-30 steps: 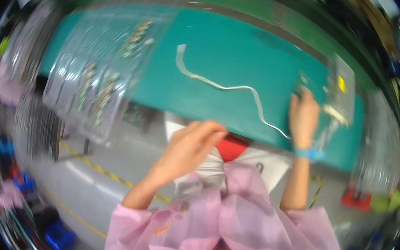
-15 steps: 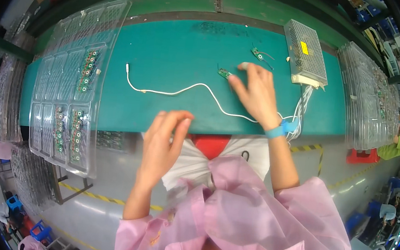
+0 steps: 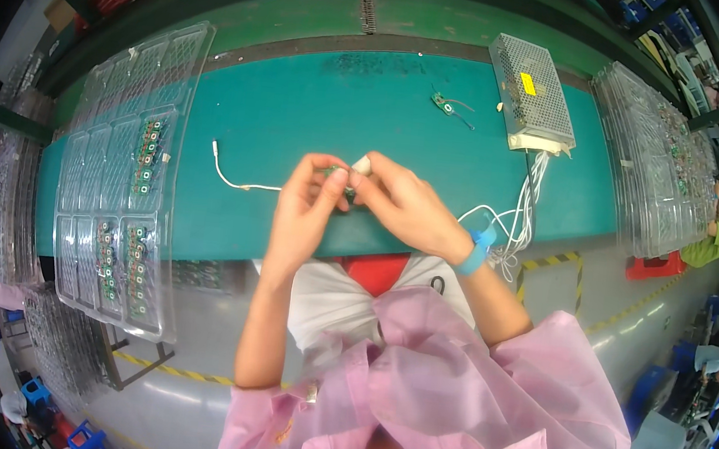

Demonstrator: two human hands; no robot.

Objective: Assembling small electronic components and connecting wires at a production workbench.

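At the left, a clear plastic tray (image 3: 81, 186) is seen on the green work mat (image 3: 276, 102), overhanging its near edge, with rows of small circuit boards (image 3: 148, 158) held in its compartments. Just right of it, a white cable (image 3: 245, 186) is laid out, its free end pointed far. And in the middle, near the mat's near edge, a small green board (image 3: 349, 195) is pinched between both hands! By the left hand (image 3: 303, 219) it is gripped with thumb and fingers drawn together; by the right hand (image 3: 405, 207), blue-banded at the wrist, it is met with fingertips nearly closed. The exact contact is hidden by the fingers. Farther right and far, another board (image 3: 444, 105) with thin wires is left lying. Beside it a perforated metal box (image 3: 531, 93) is placed, white cables (image 3: 530, 199) gathered nearside; at far right, clear trays (image 3: 644, 184) are stacked.
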